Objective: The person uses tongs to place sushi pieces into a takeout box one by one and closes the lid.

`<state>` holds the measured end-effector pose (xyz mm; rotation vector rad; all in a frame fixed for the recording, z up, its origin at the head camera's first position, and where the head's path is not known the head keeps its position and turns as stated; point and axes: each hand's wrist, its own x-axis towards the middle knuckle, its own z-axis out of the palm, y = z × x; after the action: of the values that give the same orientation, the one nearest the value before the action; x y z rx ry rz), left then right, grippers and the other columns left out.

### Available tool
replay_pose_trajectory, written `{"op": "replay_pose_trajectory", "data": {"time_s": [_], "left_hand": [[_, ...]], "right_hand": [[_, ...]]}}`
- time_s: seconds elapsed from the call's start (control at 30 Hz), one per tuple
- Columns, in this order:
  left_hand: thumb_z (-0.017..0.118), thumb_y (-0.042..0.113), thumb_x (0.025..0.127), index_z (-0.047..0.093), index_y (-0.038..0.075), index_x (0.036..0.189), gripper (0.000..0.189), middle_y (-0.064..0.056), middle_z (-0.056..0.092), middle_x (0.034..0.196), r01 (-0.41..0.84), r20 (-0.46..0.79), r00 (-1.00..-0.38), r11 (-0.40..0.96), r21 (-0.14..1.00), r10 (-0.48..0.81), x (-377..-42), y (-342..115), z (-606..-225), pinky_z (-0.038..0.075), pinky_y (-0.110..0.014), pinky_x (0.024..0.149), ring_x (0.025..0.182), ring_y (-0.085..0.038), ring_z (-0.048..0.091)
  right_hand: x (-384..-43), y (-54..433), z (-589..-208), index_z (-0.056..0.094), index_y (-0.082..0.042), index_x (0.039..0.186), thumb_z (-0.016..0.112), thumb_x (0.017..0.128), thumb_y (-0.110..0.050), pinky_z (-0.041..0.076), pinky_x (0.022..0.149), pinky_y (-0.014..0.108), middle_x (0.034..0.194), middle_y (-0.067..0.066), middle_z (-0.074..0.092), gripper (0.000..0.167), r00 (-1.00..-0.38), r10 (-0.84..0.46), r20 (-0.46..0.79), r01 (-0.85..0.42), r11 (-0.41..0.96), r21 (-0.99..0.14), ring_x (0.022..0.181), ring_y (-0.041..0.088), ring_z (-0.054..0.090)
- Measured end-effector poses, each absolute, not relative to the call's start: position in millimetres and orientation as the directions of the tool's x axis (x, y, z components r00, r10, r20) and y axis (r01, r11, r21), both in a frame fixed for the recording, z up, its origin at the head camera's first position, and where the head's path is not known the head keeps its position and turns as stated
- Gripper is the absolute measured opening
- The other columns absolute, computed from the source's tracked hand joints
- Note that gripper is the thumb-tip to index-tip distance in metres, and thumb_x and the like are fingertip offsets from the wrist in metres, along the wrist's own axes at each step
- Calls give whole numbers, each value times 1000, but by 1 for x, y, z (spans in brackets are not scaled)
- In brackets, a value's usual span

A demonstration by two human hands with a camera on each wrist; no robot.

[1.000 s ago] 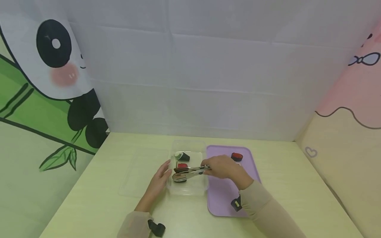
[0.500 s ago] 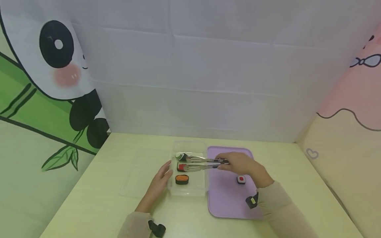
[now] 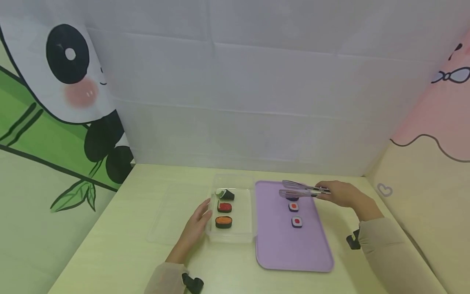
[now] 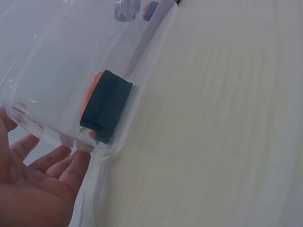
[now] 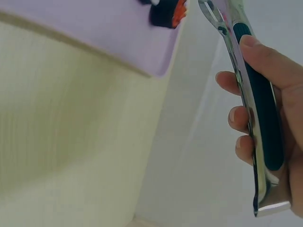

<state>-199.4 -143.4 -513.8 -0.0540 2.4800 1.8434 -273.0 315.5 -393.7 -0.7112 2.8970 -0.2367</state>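
My right hand (image 3: pixel 341 194) grips a pair of metal tongs (image 3: pixel 315 190) with dark handle grips. Their tips spread apart over the far end of the purple tray (image 3: pixel 286 249). Below them sits a dark sushi piece with orange topping (image 5: pixel 165 13), partly covered in the head view. Two small rolls, a sushi roll (image 3: pixel 293 207) and a nearer sushi roll (image 3: pixel 297 222), lie on the tray. My left hand (image 3: pixel 194 226) touches the side of a clear plastic box (image 3: pixel 240 214) with relaxed fingers. Inside stand an orange-topped sushi (image 3: pixel 223 222), a red-topped sushi (image 3: pixel 225 207) and a dark cone-shaped roll (image 3: pixel 227 194).
A clear, flat lid (image 3: pixel 170 214) lies on the pale table (image 3: pixel 227 269) left of the box. Box and tray stand side by side. A white cloth (image 3: pixel 235 102) rises behind the table, with printed side panels left and right.
My right hand has carried the tongs from over the box rightward to the tray's far end. The orange-topped sushi now shows uncovered in the box. My left hand stays at the box.
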Motion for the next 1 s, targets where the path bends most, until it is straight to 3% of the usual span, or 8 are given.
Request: {"op": "replay_pose_trajectory", "data": {"time_s": [0.37,0.77,1.0], "left_hand": [[46,31,105,33,19,153,51,-20,35,152,-59,-65,-998,287,956,9,-198,-140,-513,31,-59,106,137,-43,32],[46,29,105,32,18,153,51,-21,34,152,-49,-56,-998,274,960,17,-198,-141,-512,30,-59,107,138,-43,31],[46,30,105,32,18,153,51,-20,34,152,-49,-58,-998,276,960,23,-200,-140,-514,29,-58,108,138,-42,29]], "right_hand": [[-276,342,-408,62,-7,121,64,95,-31,51,72,53,103,8,67,36,-891,-439,-120,-419,894,-161,92,30,63],[-278,338,-416,62,-9,124,62,96,-30,51,79,55,109,10,67,35,-886,-450,-109,-425,884,-193,97,32,63],[-277,316,-398,62,-5,124,61,98,-26,49,85,56,115,13,66,34,-863,-504,-25,-490,849,-199,104,36,62]]}}
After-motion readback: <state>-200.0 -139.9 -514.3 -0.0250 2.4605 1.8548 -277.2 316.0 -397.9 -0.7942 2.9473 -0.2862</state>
